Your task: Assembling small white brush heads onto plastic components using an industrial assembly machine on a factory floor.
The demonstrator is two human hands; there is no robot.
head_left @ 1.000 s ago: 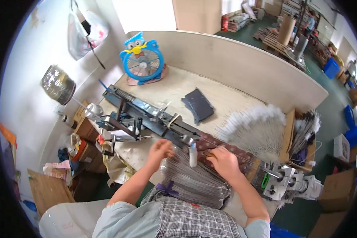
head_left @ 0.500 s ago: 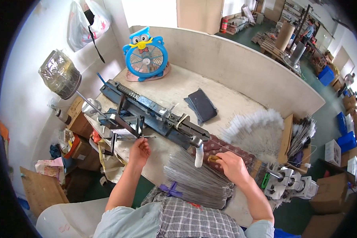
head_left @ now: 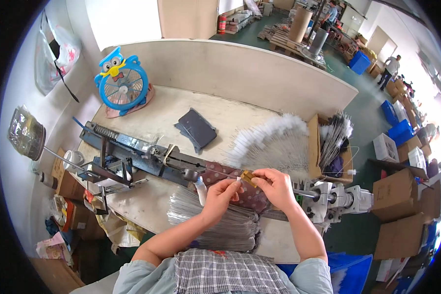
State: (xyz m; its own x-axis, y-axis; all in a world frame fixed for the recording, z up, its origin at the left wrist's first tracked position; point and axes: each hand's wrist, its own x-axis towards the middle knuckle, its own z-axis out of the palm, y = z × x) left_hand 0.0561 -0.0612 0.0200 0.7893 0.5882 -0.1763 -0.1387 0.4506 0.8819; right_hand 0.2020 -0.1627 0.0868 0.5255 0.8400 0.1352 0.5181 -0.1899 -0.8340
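My right hand (head_left: pixel 278 190) pinches a small brass-coloured block (head_left: pixel 248 179) between thumb and fingers. Close beside it, my left hand (head_left: pixel 222 197) is closed, fingertips pressed together near a small white bit; what it grips is too small to make out. Both hands are over a brown polka-dotted cloth (head_left: pixel 215 177), at the right end of a long bench-mounted metal device (head_left: pixel 144 151). The device's crank handle (head_left: pixel 201 191), wrapped in white, hangs left of my left hand. Below my hands lies a thick bundle of thin metal wires (head_left: pixel 215 223).
White-tipped wire brushes (head_left: pixel 274 142) lie fanned out at the back right, beside a cardboard box (head_left: pixel 314 147) of more wires. A motorised spindle unit (head_left: pixel 330 200) sits at the table's right end. Farther back are a dark flat case (head_left: pixel 197 129) and a blue cartoon-shaped fan (head_left: pixel 124 89).
My left hand has left the metal frame on the left and come right, beside my right hand. The brass-coloured block remains in my right hand. The view has swung to the right.
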